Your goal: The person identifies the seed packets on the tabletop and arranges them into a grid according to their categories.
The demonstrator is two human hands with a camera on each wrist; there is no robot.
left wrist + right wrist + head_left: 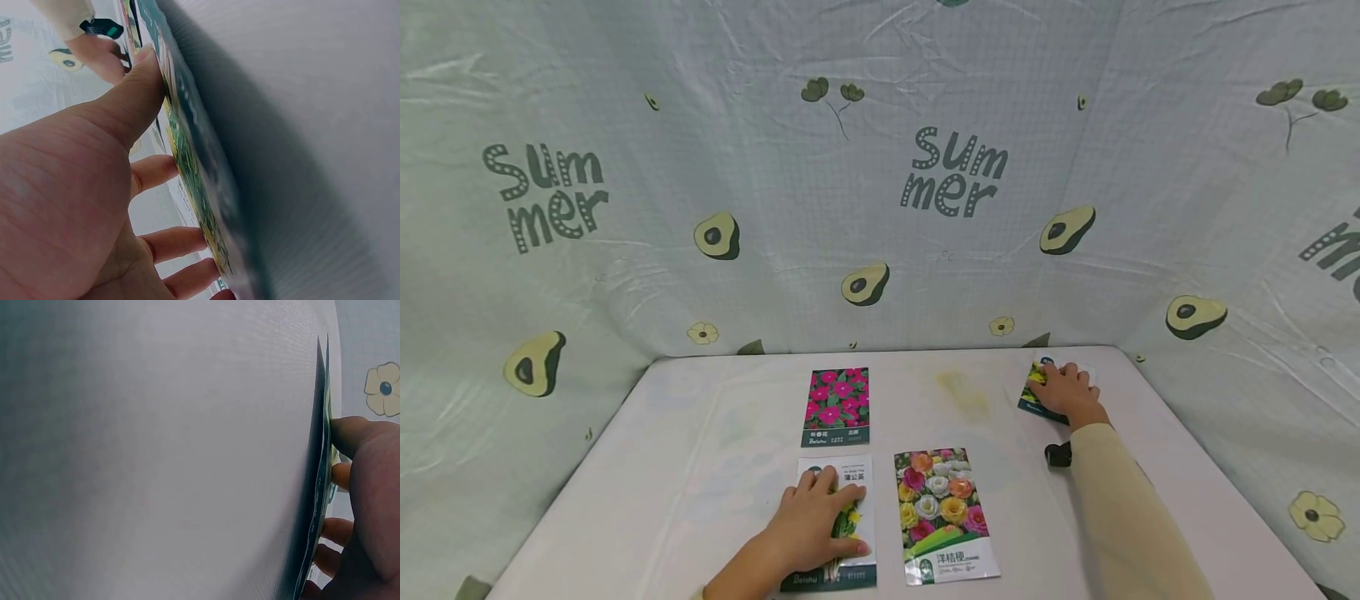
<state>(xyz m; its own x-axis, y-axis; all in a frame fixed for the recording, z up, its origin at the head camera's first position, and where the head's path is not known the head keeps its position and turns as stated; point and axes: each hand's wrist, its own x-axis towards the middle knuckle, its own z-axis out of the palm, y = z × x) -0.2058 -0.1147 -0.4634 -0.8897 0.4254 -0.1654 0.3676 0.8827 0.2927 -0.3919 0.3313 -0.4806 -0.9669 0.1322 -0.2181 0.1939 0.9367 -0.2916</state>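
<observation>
My left hand (811,521) rests with spread fingers on a white seed packet (854,577) that has a dark green strip along its bottom. The left wrist view has the thumb and fingertips against the face of this packet (187,144), which is seen nearly edge-on. At the far right of the table, my right hand (1067,392) lies over another seed packet (1034,400) with yellow and green print, covering much of it. In the right wrist view, fingertips touch the face of that packet (321,475), and its edge shows as two thin layers.
A packet with pink flowers (837,408) lies beyond my left hand. To that hand's right is a packet with multicoloured roses-like blooms (942,508). Everything lies on a pale table (700,475), backed by a printed curtain (760,183). A black band (1058,455) is on the right wrist.
</observation>
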